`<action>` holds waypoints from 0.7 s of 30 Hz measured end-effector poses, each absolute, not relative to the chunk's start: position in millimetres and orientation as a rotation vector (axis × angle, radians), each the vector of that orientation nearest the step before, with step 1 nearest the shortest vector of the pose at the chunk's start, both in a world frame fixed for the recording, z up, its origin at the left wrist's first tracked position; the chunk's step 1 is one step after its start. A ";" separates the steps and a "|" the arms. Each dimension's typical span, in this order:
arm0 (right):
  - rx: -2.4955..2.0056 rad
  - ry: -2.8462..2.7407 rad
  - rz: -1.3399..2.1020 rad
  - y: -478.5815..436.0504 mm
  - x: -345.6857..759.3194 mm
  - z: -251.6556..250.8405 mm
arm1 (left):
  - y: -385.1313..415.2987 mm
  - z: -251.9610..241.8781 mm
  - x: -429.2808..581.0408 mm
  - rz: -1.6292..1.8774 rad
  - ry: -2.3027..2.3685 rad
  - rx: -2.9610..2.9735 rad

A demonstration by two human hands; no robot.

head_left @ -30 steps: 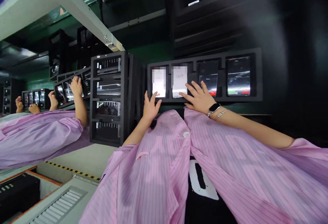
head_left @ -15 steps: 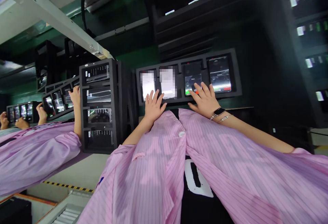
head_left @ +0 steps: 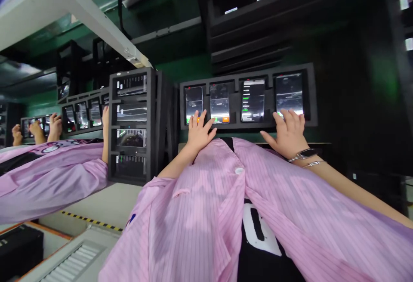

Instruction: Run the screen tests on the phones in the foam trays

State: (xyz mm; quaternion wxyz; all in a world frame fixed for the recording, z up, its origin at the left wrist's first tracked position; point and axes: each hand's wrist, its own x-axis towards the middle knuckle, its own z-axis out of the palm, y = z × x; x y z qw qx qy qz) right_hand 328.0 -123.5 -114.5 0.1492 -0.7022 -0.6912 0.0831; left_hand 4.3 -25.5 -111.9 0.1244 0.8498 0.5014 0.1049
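Note:
A black foam tray (head_left: 248,71) stands in front of me, holding several smartphones in a row with lit screens. My left hand (head_left: 200,133) lies open, its fingertips at the lower edge of the tray beneath the leftmost phone (head_left: 194,103) and the second phone (head_left: 220,103). My right hand (head_left: 287,137) rests with spread fingers on the bottom of the rightmost phone (head_left: 289,92), a watch on that wrist. The third phone (head_left: 252,100) shows a text list. Neither hand holds anything.
A foam rack (head_left: 132,122) of stacked devices stands to the left. Beyond it, a co-worker in a pink smock (head_left: 48,183) has both hands at another phone tray (head_left: 84,114). Dark shelving (head_left: 251,28) fills the top, and a white beam (head_left: 87,15) crosses the upper left.
My right hand has moved rightward from the third phone to the rightmost one. The two left phones now show dark screens instead of bright blurred ones, and the third shows a list.

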 end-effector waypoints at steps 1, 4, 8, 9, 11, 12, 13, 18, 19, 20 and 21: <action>-2.005 -1.991 0.246 -121.0 325.0 -113.1 | -26.4 -111.1 0.8 0.334 1.496 2.444; -1.976 -1.997 0.249 -115.3 319.3 -112.5 | -28.5 -109.6 -20.1 0.462 1.699 2.303; -1.945 -1.966 0.223 -110.0 316.6 -115.5 | -30.1 -108.7 -54.6 0.415 1.893 2.186; -1.936 -1.963 0.237 -109.0 316.0 -114.9 | -30.2 -107.9 -60.1 0.351 1.884 2.195; -1.927 -1.957 0.282 -107.4 314.8 -111.4 | -30.1 -104.9 -65.3 0.246 1.851 2.227; -1.927 -1.947 0.301 -106.8 314.4 -108.9 | -29.9 -102.8 -65.4 0.228 1.847 2.239; -1.931 -1.934 0.316 -106.3 314.4 -106.5 | -29.7 -100.6 -64.3 0.236 1.856 2.241; -1.960 -1.889 0.304 -102.6 318.0 -101.9 | -25.1 -90.8 -48.1 0.344 1.858 2.225; -1.972 -1.894 0.309 -100.6 318.9 -102.0 | -22.5 -89.3 -42.5 0.337 1.835 2.234; -1.987 -1.905 0.317 -97.4 319.7 -102.0 | -19.0 -87.6 -35.9 0.324 1.808 2.249; -2.005 -1.921 0.328 -92.8 320.4 -101.6 | -14.4 -85.7 -28.1 0.307 1.778 2.268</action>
